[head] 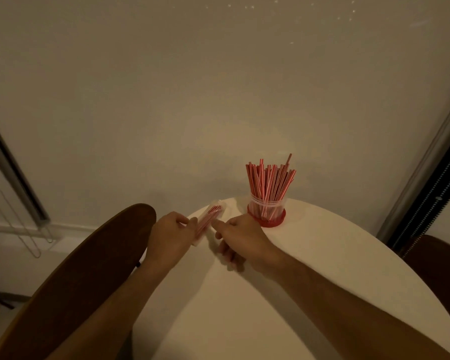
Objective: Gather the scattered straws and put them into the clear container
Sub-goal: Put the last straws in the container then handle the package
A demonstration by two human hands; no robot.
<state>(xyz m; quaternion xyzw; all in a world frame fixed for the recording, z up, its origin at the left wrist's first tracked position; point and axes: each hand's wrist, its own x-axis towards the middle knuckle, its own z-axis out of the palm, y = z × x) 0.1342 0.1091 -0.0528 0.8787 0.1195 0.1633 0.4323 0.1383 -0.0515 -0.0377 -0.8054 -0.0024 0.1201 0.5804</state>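
A clear container [266,207] with a red base stands upright at the far edge of the round white table [309,268]. Many red-and-white striped straws [269,180] stand in it. A clear plastic sleeve of straws [209,220] lies slanted near the table's far left edge. My left hand [170,236] pinches the sleeve's left side with its fingertips. My right hand [238,236] touches the sleeve's right side with thumb and forefinger, its other fingers curled down on the table. The sleeve's lower end is hidden behind my left hand.
A dark wooden chair back [70,276] curves along the left of the table, under my left forearm. Another dark chair [437,263] sits at the right edge. A plain wall stands right behind the table, with a window frame [424,172] at the right.
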